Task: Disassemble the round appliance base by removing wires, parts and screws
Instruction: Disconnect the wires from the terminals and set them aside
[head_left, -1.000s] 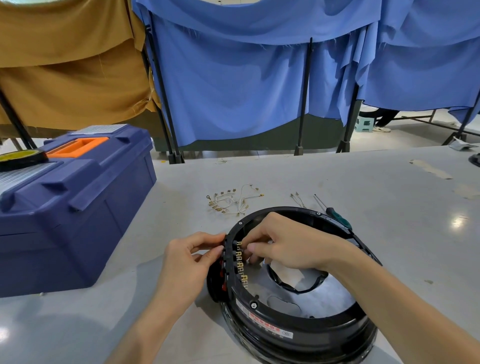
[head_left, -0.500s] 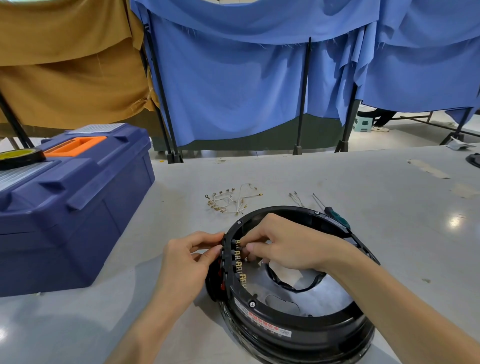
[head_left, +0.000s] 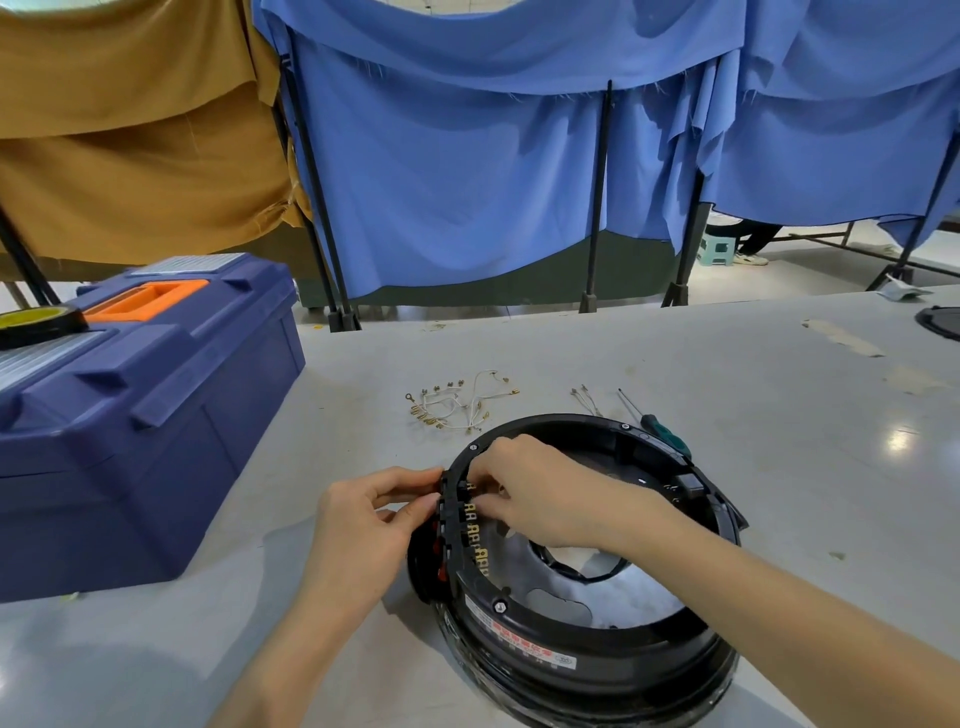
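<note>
The round black appliance base (head_left: 613, 670) lies on the grey table, hollow side up. A black switch block with brass terminals (head_left: 475, 540) sits at its left rim. My left hand (head_left: 363, 525) pinches that block from outside the rim. My right hand (head_left: 545, 493) reaches inside the rim, fingertips closed on the upper terminals. What lies under those fingertips is hidden. A bundle of removed white wires (head_left: 457, 402) lies on the table beyond the base.
A large blue toolbox (head_left: 140, 415) with an orange handle stands at the left, a roll of tape (head_left: 36, 325) on its lid. A green-handled screwdriver (head_left: 660, 426) and small metal pins (head_left: 584, 397) lie behind the base. Blue curtains hang past the table's far edge.
Both hands stay at the switch block on the left rim. My right fingertips have shifted slightly along the terminals; nothing has come off.
</note>
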